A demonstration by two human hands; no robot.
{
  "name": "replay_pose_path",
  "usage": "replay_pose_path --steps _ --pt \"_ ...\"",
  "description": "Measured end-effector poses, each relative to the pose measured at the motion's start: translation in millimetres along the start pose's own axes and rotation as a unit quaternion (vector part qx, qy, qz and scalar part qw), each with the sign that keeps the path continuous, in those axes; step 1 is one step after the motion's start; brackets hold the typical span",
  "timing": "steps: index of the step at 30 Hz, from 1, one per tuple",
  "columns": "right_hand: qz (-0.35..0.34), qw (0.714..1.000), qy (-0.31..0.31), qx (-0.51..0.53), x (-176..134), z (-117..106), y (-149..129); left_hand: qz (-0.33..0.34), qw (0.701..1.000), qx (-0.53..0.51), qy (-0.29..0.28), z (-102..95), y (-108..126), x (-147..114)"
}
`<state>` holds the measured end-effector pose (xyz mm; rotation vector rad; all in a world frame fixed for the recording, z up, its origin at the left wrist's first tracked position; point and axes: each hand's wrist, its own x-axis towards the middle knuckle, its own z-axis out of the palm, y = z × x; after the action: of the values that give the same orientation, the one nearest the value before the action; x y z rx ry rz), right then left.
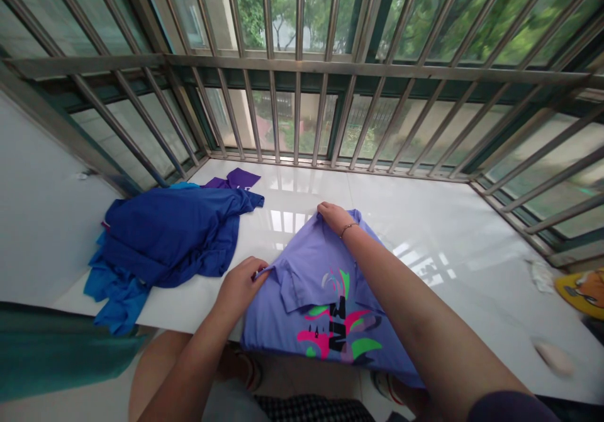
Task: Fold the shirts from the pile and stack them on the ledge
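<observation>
A lavender T-shirt (278,321) with a pink, green and black print lies on the white sill, its lower part draping over the front edge. My left hand (243,283) pinches the shirt's left side at what looks like a sleeve edge. Higher up, my right hand (336,217), with a thin bracelet on the wrist, grips the top of the shirt near the collar. Fabric stretches between the two hands, and my right forearm hides part of the shirt's right side.
Left of the shirt lies a heap with a dark blue garment (174,233), a lighter blue one (125,299) and a purple piece (243,178). Metal bars (299,114) stand behind the sill. A yellow object (582,293) and a blurred pale item (554,356) are at right.
</observation>
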<state>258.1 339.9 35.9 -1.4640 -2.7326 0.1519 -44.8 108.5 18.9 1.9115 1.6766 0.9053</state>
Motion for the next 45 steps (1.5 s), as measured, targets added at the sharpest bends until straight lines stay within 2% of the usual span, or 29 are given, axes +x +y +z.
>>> replay_pose_path --steps 6,12,14,18,20,27,31,33,35,39,42,45 --pt "0.022 1.000 0.007 -0.006 -2.5 5.5 -5.2 -0.040 0.998 0.013 0.046 -8.3 -28.4 -2.9" --pt "0.022 1.000 0.001 -0.008 1.4 5.0 -4.8 -0.080 0.996 0.047 0.016 -13.1 -39.2 12.5" --pt "0.022 1.000 0.001 -0.007 2.3 4.7 -4.4 -0.056 0.997 0.046 -0.007 -14.8 -38.1 17.7" --pt "0.021 1.000 0.006 -0.002 1.0 6.2 -5.2 0.056 0.996 0.016 -0.074 -15.5 -34.3 26.2" --pt "0.022 1.000 0.009 0.003 -0.4 8.0 -5.7 0.085 0.993 0.012 -0.081 -14.2 -35.6 28.8" --pt "0.020 0.999 0.017 0.019 -2.5 15.8 -2.1 0.047 0.996 0.078 -0.021 -13.3 -44.9 29.4" --pt "0.009 1.000 0.019 0.022 -1.9 18.9 1.4 0.042 0.988 0.150 0.006 -13.8 -31.6 35.2" --pt "0.006 1.000 0.019 0.023 -1.0 20.0 2.2 0.066 0.982 0.175 0.019 -7.8 -16.7 42.9" --pt "0.003 1.000 0.018 0.023 0.1 20.7 2.5 0.109 0.977 0.182 0.008 5.2 3.0 53.4" --pt "0.002 1.000 0.012 0.019 1.3 20.6 2.7 0.176 0.957 0.217 -0.077 46.0 44.2 75.3" --pt "0.003 1.000 0.006 0.014 1.0 20.4 3.4 0.143 0.942 0.274 -0.132 72.7 60.2 84.9" --pt "0.011 1.000 0.004 0.010 0.3 21.4 4.8 0.086 0.934 0.304 -0.163 83.6 56.5 87.1"
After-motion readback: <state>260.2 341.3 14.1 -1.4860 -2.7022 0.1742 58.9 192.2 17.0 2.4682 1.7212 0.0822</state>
